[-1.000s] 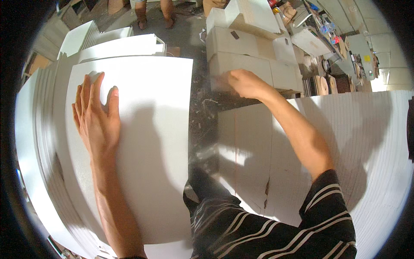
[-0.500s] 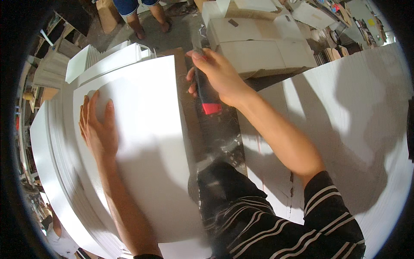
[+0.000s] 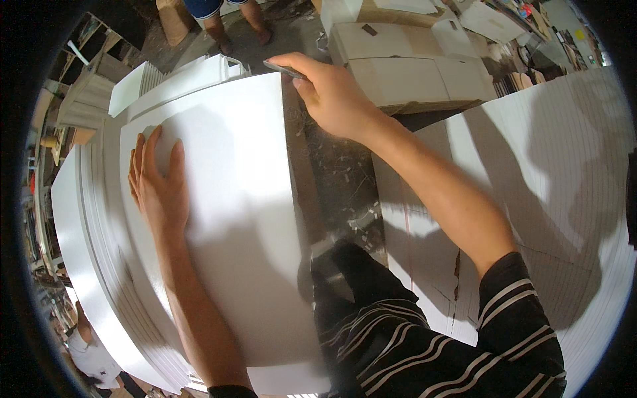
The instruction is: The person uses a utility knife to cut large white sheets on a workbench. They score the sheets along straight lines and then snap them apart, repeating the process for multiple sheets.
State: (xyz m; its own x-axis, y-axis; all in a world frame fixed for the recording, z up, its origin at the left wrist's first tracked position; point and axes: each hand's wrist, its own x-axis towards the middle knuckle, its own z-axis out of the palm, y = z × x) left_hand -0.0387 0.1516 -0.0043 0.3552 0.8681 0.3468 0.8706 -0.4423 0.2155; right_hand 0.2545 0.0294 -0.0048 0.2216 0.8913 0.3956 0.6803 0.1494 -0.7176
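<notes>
My left hand (image 3: pixel 156 184) lies flat, fingers apart, on the top white sheet (image 3: pixel 229 199) of a thick stack of white boards. My right hand (image 3: pixel 330 94) is closed around a thin grey blade-like tool (image 3: pixel 282 67) whose tip sits at the far right corner of that sheet. A long strip (image 3: pixel 306 179) runs along the sheet's right edge from the hand toward me.
Another stack of white boards (image 3: pixel 544 172) lies on the right. Cardboard boxes (image 3: pixel 405 66) stand beyond the hand. A dark gap with scraps (image 3: pixel 348 172) separates the stacks. Another person's legs (image 3: pixel 229 23) are at the top, and another person (image 3: pixel 89 351) is at the lower left.
My right hand has moved farther away, from the middle of the sheet's right edge up to its far corner, with the tool. My left hand stays pressed on the sheet.
</notes>
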